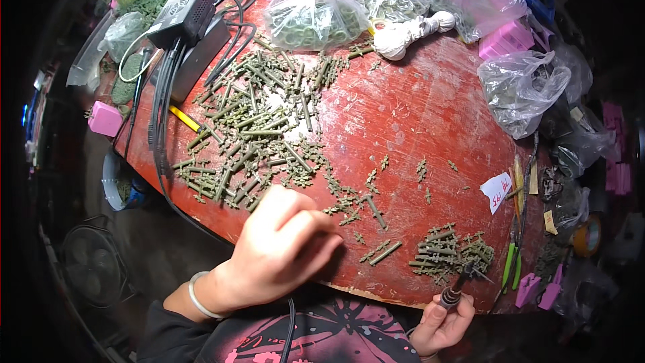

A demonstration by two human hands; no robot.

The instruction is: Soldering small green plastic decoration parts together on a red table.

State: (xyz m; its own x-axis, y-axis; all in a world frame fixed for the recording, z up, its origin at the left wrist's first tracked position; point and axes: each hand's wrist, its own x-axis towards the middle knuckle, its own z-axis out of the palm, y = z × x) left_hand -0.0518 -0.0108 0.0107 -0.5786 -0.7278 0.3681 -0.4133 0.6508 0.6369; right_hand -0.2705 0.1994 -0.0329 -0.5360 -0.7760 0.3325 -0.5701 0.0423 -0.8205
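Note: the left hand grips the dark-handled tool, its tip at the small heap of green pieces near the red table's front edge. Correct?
Wrong hand: the head view shows the right hand gripping the dark-handled tool. Its tip is at the small heap of green pieces near the front edge of the red table.

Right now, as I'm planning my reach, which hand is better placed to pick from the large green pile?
Probably the left hand, nearer the large green pile; the right hand holds a dark tool.
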